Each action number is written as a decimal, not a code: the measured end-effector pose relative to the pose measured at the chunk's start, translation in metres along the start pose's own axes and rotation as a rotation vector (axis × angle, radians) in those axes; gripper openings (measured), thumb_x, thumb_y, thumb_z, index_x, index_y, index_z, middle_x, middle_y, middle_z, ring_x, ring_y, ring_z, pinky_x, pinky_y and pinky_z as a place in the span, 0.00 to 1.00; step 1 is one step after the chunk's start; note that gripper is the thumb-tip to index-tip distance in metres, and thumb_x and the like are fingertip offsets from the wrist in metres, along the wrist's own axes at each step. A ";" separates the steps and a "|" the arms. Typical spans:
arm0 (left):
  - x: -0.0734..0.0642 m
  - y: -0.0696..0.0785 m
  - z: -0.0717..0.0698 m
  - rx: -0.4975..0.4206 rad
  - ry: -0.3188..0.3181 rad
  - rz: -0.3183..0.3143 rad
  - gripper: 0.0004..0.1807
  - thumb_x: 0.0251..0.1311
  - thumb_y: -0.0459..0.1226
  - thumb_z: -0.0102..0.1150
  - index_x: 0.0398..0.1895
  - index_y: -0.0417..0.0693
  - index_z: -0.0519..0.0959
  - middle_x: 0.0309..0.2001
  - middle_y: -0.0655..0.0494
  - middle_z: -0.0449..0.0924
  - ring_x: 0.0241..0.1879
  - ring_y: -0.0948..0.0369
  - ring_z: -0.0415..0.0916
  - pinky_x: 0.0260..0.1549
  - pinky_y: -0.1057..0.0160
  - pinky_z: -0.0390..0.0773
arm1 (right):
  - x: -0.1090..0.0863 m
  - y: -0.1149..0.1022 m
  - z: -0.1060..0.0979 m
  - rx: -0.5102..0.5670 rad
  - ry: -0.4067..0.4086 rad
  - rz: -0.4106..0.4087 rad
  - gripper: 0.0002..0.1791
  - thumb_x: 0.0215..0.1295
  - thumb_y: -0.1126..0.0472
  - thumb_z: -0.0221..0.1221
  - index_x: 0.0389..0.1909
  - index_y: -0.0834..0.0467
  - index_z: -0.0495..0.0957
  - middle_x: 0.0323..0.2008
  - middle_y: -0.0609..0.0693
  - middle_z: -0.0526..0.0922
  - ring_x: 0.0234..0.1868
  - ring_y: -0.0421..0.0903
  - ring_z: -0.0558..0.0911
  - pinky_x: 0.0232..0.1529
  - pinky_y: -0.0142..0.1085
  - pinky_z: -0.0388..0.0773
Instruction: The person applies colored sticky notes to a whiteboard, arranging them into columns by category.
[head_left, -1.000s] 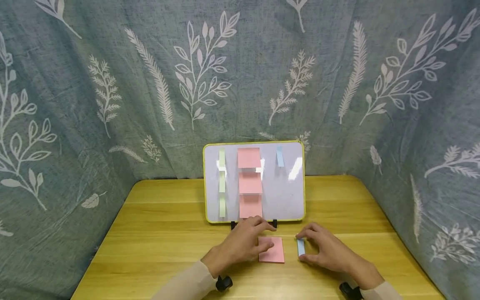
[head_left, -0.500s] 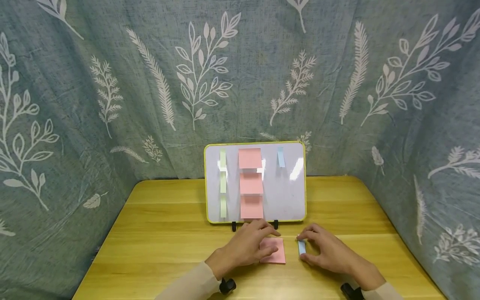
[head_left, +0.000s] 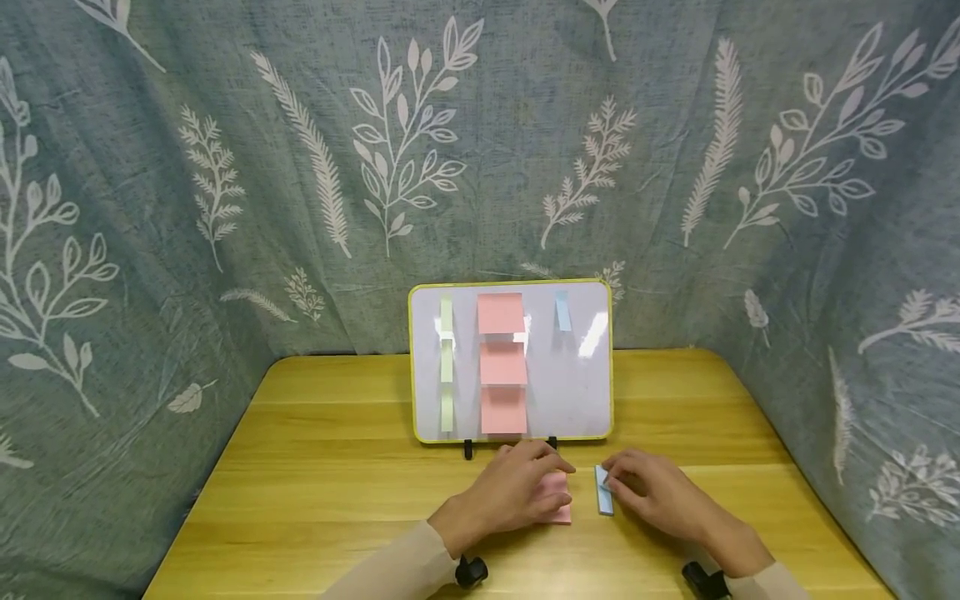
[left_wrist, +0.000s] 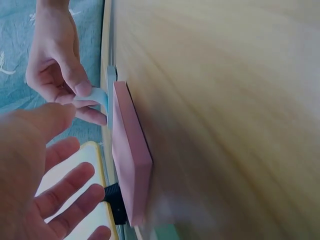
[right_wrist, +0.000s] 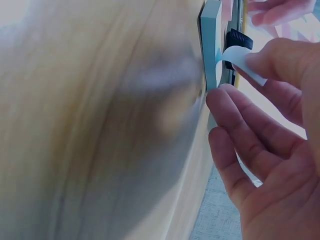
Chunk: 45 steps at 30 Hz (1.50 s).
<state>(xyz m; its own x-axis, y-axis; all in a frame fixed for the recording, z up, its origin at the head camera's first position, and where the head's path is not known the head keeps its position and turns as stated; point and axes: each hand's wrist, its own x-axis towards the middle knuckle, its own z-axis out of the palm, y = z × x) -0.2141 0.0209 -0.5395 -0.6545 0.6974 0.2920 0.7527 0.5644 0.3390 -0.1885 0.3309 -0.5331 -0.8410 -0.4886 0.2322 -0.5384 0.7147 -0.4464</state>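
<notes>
Thumb and finger of my right hand [head_left: 667, 498] pinch one end of a narrow blue sticky note [right_wrist: 239, 55]. The note curls up, its other end still on the blue sticky note pad [head_left: 604, 502] on the table. In the right wrist view, the pad [right_wrist: 211, 45] shows from its side, and the other fingers extend near it. My left hand [head_left: 513, 490] hovers over the pink sticky note pad [head_left: 561, 516], partly covering it from the head view. Its fingers are spread and loosely bent, holding nothing, as the left wrist view shows beside the pink pad [left_wrist: 131, 155].
A yellow-framed whiteboard [head_left: 570, 383] stands behind the hands on black feet [head_left: 468, 450]. It bears columns of green notes [head_left: 447, 360] and pink notes [head_left: 502, 363], plus one blue note [head_left: 562, 310]. A green block edge [left_wrist: 166, 232] shows low in the left wrist view.
The right hand's fingers, earlier at both ends of the blue pad, have come together and lifted one end of its top note. The left hand has shifted right, further over the pink pad.
</notes>
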 end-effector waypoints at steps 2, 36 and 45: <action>0.006 0.002 0.002 0.013 0.002 -0.009 0.22 0.83 0.57 0.70 0.72 0.66 0.88 0.68 0.64 0.87 0.71 0.63 0.83 0.65 0.57 0.80 | 0.001 0.003 0.000 0.007 0.012 -0.004 0.04 0.83 0.61 0.71 0.51 0.50 0.92 0.55 0.46 0.95 0.54 0.43 0.93 0.57 0.46 0.93; 0.066 0.027 0.036 0.046 -0.091 -0.261 0.34 0.66 0.71 0.79 0.72 0.75 0.88 0.73 0.67 0.83 0.70 0.62 0.78 0.68 0.54 0.77 | 0.017 0.026 -0.006 0.111 0.027 0.042 0.04 0.84 0.59 0.71 0.45 0.47 0.90 0.48 0.42 0.98 0.50 0.34 0.93 0.53 0.40 0.94; 0.069 0.027 0.039 0.079 -0.100 -0.271 0.38 0.64 0.72 0.79 0.75 0.75 0.86 0.73 0.68 0.83 0.70 0.62 0.78 0.65 0.55 0.77 | 0.016 0.029 -0.005 0.126 0.019 0.055 0.03 0.85 0.62 0.69 0.49 0.51 0.91 0.48 0.43 0.97 0.50 0.40 0.96 0.51 0.39 0.94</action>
<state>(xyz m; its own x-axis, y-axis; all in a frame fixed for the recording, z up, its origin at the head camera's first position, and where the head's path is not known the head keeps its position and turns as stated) -0.2358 0.1016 -0.5452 -0.8251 0.5543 0.1094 0.5571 0.7659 0.3209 -0.2182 0.3462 -0.5377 -0.8706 -0.4399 0.2205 -0.4818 0.6709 -0.5637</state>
